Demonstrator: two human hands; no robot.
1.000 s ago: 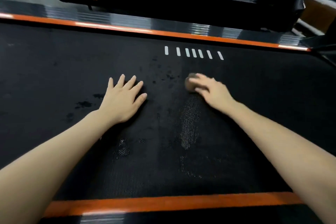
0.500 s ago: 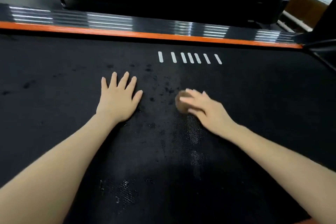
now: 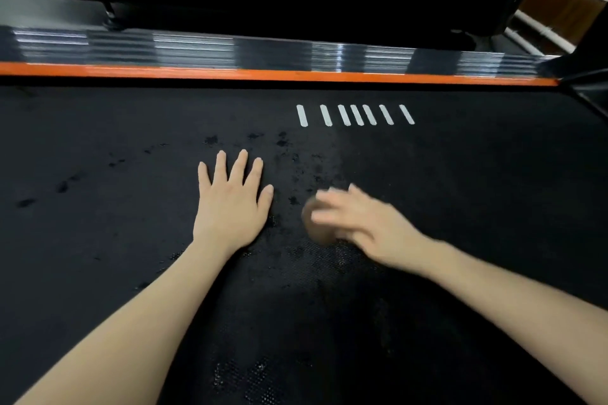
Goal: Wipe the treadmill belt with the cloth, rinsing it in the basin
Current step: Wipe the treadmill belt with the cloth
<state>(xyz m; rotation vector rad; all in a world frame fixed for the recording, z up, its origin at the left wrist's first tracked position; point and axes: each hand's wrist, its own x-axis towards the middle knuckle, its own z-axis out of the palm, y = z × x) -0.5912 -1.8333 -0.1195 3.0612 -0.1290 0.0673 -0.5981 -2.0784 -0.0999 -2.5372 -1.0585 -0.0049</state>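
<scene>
Small brown wadded cloth (image 3: pixel 317 223) sits mid-width on the black textured treadmill belt (image 3: pixel 460 191), well short of the far orange edge strip (image 3: pixel 263 75). Right hand (image 3: pixel 365 227) is on top of it, motion-blurred, fingers laid over the wad; cannot tell if they pinch or press flat. Left hand (image 3: pixel 230 204) lies flat on the belt just beside it, fingers spread, holding nothing. Step looks like mid-wipe. To do it well: press evenly, use overlapping strokes through the dark wet spots (image 3: pixel 283 141) toward the white dash marks (image 3: pixel 355 115), and brace the left hand off the wiped lane. Basin not in view.
</scene>
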